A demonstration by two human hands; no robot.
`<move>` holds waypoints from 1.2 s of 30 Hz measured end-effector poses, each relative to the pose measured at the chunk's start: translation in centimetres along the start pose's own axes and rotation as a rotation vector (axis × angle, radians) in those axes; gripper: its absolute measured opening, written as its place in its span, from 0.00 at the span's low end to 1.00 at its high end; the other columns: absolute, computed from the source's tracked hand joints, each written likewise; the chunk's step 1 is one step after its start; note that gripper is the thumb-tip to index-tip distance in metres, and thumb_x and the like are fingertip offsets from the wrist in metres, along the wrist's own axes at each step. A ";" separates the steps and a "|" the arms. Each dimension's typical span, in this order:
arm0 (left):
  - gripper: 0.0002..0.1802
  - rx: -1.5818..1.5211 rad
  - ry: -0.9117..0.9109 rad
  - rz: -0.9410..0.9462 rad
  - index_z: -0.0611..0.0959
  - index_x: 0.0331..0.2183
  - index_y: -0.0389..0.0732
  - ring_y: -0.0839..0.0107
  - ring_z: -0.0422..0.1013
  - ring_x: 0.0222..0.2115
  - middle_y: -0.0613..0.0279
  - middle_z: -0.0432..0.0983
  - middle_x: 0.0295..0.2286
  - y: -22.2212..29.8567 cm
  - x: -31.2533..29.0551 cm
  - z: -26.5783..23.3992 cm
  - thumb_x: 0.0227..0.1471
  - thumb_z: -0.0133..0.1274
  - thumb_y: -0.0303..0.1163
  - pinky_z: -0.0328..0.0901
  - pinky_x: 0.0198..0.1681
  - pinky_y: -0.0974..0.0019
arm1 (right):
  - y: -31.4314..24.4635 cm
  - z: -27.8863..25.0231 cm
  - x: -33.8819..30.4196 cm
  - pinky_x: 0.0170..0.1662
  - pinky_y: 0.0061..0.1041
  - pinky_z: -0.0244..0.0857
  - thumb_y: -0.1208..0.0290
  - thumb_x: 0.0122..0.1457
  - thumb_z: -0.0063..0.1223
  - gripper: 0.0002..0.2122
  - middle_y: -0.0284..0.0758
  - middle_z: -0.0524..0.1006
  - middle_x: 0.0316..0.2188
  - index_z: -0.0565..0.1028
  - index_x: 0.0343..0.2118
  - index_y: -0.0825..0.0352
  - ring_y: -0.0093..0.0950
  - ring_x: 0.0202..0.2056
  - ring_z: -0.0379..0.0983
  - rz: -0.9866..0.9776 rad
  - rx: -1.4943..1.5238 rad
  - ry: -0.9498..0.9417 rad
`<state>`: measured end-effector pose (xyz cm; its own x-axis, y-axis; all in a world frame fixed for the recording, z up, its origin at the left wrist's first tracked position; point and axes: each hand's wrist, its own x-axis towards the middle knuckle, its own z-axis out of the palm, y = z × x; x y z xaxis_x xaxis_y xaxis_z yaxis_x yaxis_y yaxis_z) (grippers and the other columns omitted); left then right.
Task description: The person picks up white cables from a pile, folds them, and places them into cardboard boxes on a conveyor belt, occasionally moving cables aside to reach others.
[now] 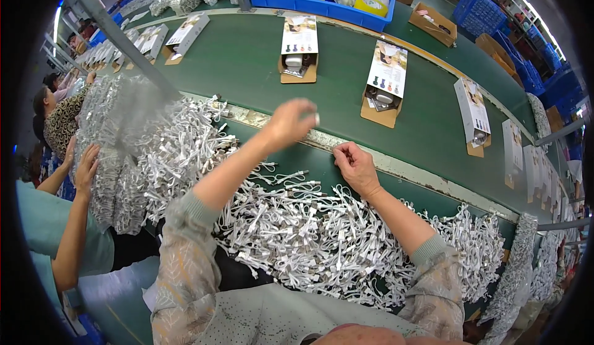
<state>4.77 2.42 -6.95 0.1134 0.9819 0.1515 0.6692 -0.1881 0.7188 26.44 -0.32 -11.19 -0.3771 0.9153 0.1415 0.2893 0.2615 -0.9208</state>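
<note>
The white cables [309,234] lie in a loose, tangled heap on your green worktop [309,164], beneath your forearms. Your right hand [357,170] is just above the heap's far side, near the pale rail [433,189], fingers curled in and tips together; whether it grips anything cannot be told. Your left hand [292,123] is over the rail and motion-blurred; its opening, and whether the pale spot at its fingertips is something held, cannot be determined.

Risks, in my judgement: interlocked loops could bring up several cables at once; your right sleeve [436,261], low over the heap, could drag cables toward the near edge.

Beyond the rail, a nearer box [387,73] and a farther box [299,39] lie on the green belt [247,67], open ends toward you. A careless knock from your left hand could shift either one or spill its contents. At left, a co-worker's hand [86,167] touches bagged bundles [106,153].
</note>
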 end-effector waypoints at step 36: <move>0.37 0.463 -0.588 0.379 0.69 0.47 0.46 0.56 0.46 0.58 0.57 0.52 0.55 10.8 -31.5 -1.5 0.31 0.64 0.38 0.39 0.59 0.43 | -10.0 -4.9 -31.1 0.59 0.43 0.44 0.65 0.47 0.57 0.23 0.40 0.60 0.55 0.69 0.48 0.62 0.42 0.58 0.51 -0.122 -0.701 -0.412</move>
<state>7.32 -30.56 -3.00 0.6702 0.7281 -0.1439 0.7277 -0.6066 0.3202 39.62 -29.90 -4.59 -0.6945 0.7181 -0.0447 0.6567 0.6072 -0.4473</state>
